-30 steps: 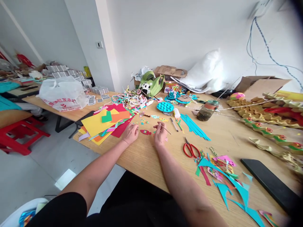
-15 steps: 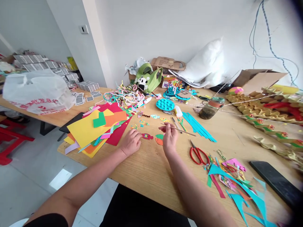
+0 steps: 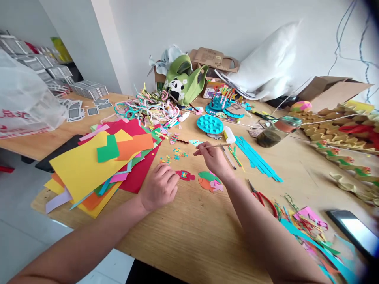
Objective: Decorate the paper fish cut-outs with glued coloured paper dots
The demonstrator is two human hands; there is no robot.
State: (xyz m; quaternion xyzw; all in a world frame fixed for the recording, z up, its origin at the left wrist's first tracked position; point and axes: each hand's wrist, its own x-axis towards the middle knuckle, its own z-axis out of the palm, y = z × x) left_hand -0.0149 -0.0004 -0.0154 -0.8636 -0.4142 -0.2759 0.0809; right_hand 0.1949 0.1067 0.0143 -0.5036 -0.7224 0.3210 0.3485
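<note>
My right hand (image 3: 213, 158) pinches a thin wooden stick (image 3: 218, 146), which points right over the table. My left hand (image 3: 161, 185) rests on the wood with curled fingers; whether it holds anything is hidden. Just right of it lies a red paper fish (image 3: 185, 175) with small coloured pieces on it. Green (image 3: 207, 175) and orange (image 3: 205, 184) paper fish and a pink star shape (image 3: 217, 185) lie below my right hand. Tiny paper bits (image 3: 178, 153) are scattered between the hands. A striped fish (image 3: 174, 138) and a pale blue fish (image 3: 194, 142) lie beyond.
Coloured paper sheets (image 3: 79, 163) are piled at left. Blue strips (image 3: 257, 157), red-handled scissors (image 3: 266, 199), paper scraps and a phone (image 3: 352, 230) lie at right. A glue bottle (image 3: 229, 135), blue disc (image 3: 210, 124), glass jar (image 3: 276, 132) and green bag (image 3: 186, 81) stand farther back.
My right hand has moved left and forward with the stick, towards the tiny bits, uncovering the pink star. The view has come closer to the table, and the phone screen is now lit.
</note>
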